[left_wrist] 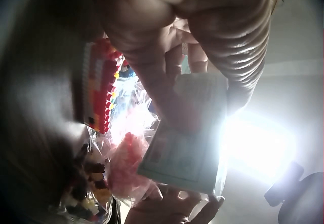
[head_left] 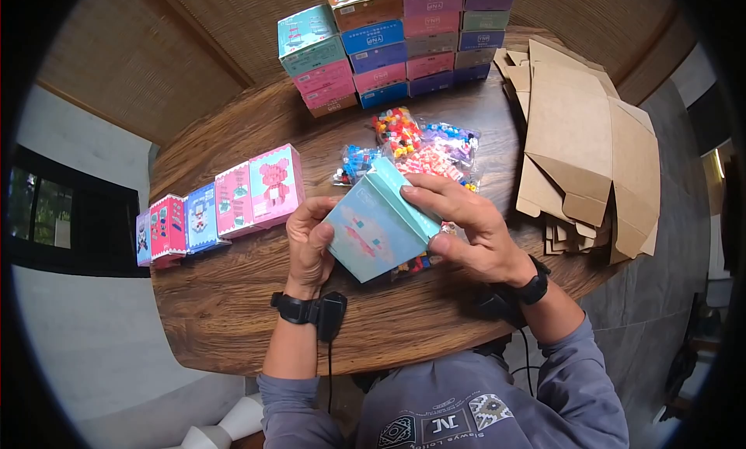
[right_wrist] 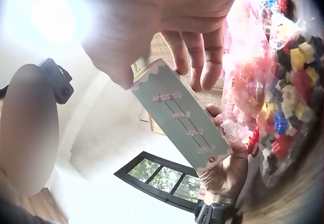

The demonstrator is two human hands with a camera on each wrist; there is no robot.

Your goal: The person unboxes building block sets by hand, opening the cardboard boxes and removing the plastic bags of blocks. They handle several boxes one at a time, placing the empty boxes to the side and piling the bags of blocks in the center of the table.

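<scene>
A mint-green cardboard box with a faded pink and blue picture is held tilted between both hands above the table. My left hand grips its left end, thumb on the near face. On the opposite side my right hand spans the turquoise side, with fingers at the upper edge and thumb at the lower corner. The right wrist view shows a narrow panel of the box with a pink diagram. Just beyond it lie clear bags of coloured building bricks, partly hidden by the box and right hand.
A row of picture boxes stands at the table's left. Tall stacks of coloured boxes rise at the back. Flattened brown cardboard is piled on the right. The wooden table has a curved near edge close to the person's body.
</scene>
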